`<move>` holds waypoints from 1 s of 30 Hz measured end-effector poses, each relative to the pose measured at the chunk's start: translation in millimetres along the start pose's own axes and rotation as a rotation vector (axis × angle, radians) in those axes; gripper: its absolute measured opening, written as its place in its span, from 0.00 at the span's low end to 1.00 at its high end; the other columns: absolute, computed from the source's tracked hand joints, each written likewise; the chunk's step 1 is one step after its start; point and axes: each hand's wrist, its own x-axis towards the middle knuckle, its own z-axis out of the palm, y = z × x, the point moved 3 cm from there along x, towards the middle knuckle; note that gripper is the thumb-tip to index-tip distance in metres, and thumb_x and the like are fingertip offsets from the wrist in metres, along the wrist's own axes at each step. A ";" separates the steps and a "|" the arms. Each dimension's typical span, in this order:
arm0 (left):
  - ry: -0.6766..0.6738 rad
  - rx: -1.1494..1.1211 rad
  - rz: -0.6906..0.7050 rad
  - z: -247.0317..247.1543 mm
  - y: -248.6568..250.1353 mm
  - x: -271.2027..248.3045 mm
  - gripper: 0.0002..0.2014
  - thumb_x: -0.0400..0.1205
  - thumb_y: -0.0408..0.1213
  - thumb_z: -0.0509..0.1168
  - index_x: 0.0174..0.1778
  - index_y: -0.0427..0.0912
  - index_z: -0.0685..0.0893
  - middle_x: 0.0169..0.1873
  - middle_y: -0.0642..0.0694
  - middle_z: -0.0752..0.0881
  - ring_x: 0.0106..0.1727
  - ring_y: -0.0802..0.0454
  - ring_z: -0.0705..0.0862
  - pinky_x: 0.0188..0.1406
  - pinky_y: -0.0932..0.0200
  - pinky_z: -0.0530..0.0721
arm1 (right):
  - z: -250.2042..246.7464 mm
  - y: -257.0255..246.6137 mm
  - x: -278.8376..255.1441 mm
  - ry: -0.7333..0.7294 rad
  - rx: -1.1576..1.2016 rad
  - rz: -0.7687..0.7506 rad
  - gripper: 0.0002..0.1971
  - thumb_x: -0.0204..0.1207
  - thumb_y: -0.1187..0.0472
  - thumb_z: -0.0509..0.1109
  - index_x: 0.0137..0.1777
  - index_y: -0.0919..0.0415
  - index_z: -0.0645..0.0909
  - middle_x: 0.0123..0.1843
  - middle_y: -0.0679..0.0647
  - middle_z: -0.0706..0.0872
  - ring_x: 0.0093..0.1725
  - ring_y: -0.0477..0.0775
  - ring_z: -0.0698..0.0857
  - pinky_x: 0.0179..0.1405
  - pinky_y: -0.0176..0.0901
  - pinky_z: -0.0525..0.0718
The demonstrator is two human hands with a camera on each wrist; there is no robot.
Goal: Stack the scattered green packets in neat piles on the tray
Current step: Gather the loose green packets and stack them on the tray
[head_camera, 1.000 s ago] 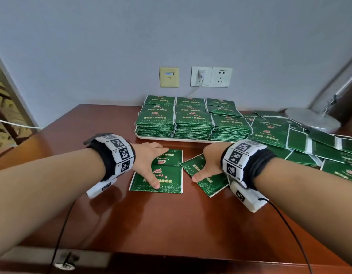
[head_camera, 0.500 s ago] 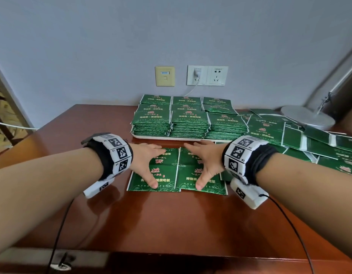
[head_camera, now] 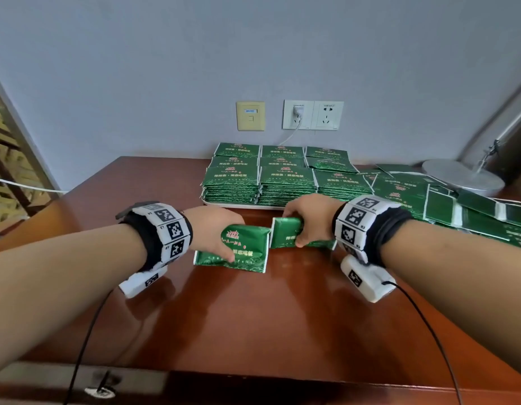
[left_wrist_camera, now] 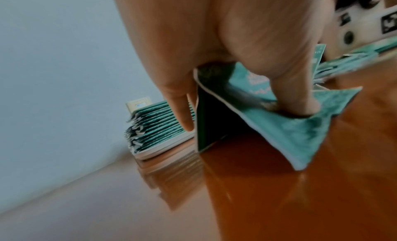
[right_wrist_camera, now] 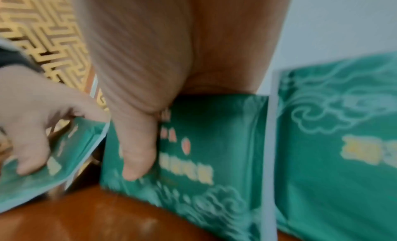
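The left hand grips a green packet, thumb pressed on its printed face and fingers curled under the far edge, so that the far side lifts off the brown surface while the near edge rests on it. In the left wrist view the packet bends into a tent shape beneath the thumb. The right hand grips a second packet the same way, thumb on top and fingers wrapped over the far edge, its far side raised. The two packets' inner edges almost meet between the hands. Another packet lies just beside the right-hand one, seen in the right wrist view; whether they touch is unclear through the blur.

Just beyond the hands stands the white tray, its near rim close to the knuckles, carrying stacked packets in three columns with fairly even edges. To the right of the tray, loose packets spread overlapping across the surface toward a round metal lamp base. The near part of the surface, between the hands and the front edge, lies open, as does the left side up to the tray. Wall sockets sit above the tray.
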 end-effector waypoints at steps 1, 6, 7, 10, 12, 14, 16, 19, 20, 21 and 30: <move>0.039 -0.030 0.002 -4.0 -1.5 -2.5 0.27 0.70 0.56 0.76 0.62 0.48 0.81 0.52 0.55 0.85 0.51 0.53 0.83 0.51 0.58 0.81 | -3.4 1.1 0.9 0.015 0.060 0.010 0.23 0.65 0.57 0.82 0.60 0.54 0.82 0.53 0.49 0.87 0.51 0.50 0.84 0.50 0.38 0.79; 0.109 -0.150 -0.056 -26.2 -7.7 -7.6 0.31 0.72 0.55 0.75 0.69 0.44 0.80 0.62 0.51 0.82 0.66 0.50 0.80 0.65 0.57 0.75 | -15.6 7.4 4.4 -0.039 0.280 0.053 0.16 0.66 0.60 0.81 0.54 0.53 0.84 0.50 0.49 0.88 0.48 0.50 0.85 0.55 0.40 0.81; 0.092 -0.173 -0.062 -25.8 -9.8 -5.9 0.33 0.71 0.54 0.76 0.70 0.47 0.78 0.63 0.52 0.80 0.66 0.51 0.79 0.66 0.56 0.75 | -16.1 7.3 3.9 -0.043 0.278 0.067 0.18 0.67 0.59 0.80 0.57 0.52 0.83 0.52 0.48 0.88 0.49 0.49 0.85 0.55 0.40 0.80; 0.018 -0.231 -0.112 -12.2 -13.9 -0.6 0.43 0.69 0.55 0.77 0.78 0.51 0.67 0.63 0.53 0.80 0.62 0.54 0.80 0.66 0.54 0.78 | -10.9 3.4 -1.9 -0.043 0.182 0.113 0.29 0.68 0.50 0.79 0.68 0.51 0.75 0.61 0.48 0.84 0.56 0.50 0.83 0.58 0.43 0.78; -0.063 -0.165 -0.147 2.8 -12.8 3.1 0.53 0.65 0.61 0.77 0.83 0.50 0.57 0.69 0.51 0.75 0.68 0.52 0.76 0.70 0.51 0.75 | 0.4 -0.8 -6.8 -0.145 0.049 0.143 0.40 0.63 0.41 0.79 0.74 0.55 0.70 0.66 0.50 0.81 0.59 0.52 0.82 0.60 0.46 0.80; -0.107 -0.049 -0.161 13.8 -10.0 6.4 0.58 0.62 0.65 0.76 0.83 0.48 0.55 0.74 0.47 0.68 0.74 0.47 0.67 0.74 0.46 0.71 | 11.4 -4.5 -10.1 -0.262 -0.086 0.173 0.45 0.59 0.34 0.79 0.70 0.61 0.74 0.62 0.53 0.84 0.57 0.54 0.84 0.56 0.47 0.83; -0.128 0.012 -0.186 15.9 -7.1 8.0 0.58 0.62 0.67 0.76 0.82 0.46 0.56 0.72 0.45 0.68 0.74 0.45 0.66 0.72 0.45 0.72 | 17.9 -8.5 -10.5 -0.313 -0.153 0.191 0.38 0.59 0.34 0.79 0.58 0.64 0.79 0.51 0.53 0.87 0.47 0.54 0.86 0.46 0.45 0.84; -0.177 0.015 -0.211 15.6 -4.3 9.1 0.53 0.63 0.65 0.75 0.80 0.46 0.60 0.67 0.45 0.71 0.69 0.46 0.70 0.68 0.47 0.74 | 20.3 -14.1 -9.7 -0.349 -0.162 0.193 0.27 0.64 0.37 0.77 0.38 0.63 0.77 0.41 0.53 0.84 0.39 0.54 0.82 0.41 0.43 0.81; -0.186 0.005 -0.209 15.4 -3.6 8.8 0.52 0.64 0.65 0.76 0.79 0.47 0.60 0.66 0.46 0.72 0.66 0.47 0.72 0.67 0.47 0.76 | 20.0 -15.3 -10.4 -0.367 -0.168 0.196 0.27 0.65 0.37 0.77 0.38 0.63 0.76 0.43 0.53 0.84 0.40 0.54 0.82 0.42 0.43 0.80; -0.190 -0.007 -0.206 15.2 -3.5 8.8 0.51 0.64 0.64 0.76 0.78 0.47 0.60 0.64 0.46 0.72 0.64 0.48 0.74 0.66 0.47 0.77 | 19.2 -15.8 -11.4 -0.376 -0.165 0.201 0.27 0.66 0.38 0.76 0.43 0.63 0.77 0.47 0.54 0.85 0.43 0.55 0.82 0.42 0.44 0.80; -0.234 -0.096 -0.202 20.4 6.3 5.2 0.45 0.63 0.58 0.74 0.71 0.48 0.59 0.55 0.50 0.77 0.49 0.51 0.83 0.52 0.45 0.86 | 25.3 -11.5 -18.8 -0.359 0.036 0.203 0.56 0.59 0.41 0.82 0.77 0.56 0.49 0.60 0.55 0.80 0.53 0.59 0.82 0.51 0.52 0.83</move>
